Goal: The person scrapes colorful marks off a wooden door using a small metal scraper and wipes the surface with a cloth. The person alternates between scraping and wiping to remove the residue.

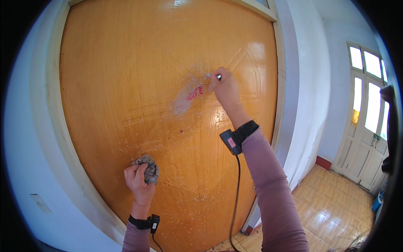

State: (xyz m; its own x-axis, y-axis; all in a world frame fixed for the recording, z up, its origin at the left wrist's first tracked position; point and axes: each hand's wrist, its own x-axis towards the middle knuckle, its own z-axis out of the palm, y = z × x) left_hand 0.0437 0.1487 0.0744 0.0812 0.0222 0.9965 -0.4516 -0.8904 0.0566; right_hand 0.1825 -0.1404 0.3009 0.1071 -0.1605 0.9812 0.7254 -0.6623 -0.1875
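An orange-brown wooden door (100, 78) fills the view before me. On its middle is a whitish, scraped patch of residue (182, 102) with a torn red remnant (195, 92) in it. My right hand (225, 86) is at the patch's upper right end, closed on a small tool (219, 77). Only a shiny bit of that tool shows; the fingers hide the rest. Lower left, my left hand (138, 179) grips a crumpled grey rag (151, 170) close against the door.
Pale flecks dot the lower door. A black cable (238, 189) hangs from the device (231, 141) on my right wrist. A white door frame (278, 94) borders the right side. Beyond lie a tiled floor (327, 195) and white glazed doors (355, 145). A wall plate (41, 203) is at left.
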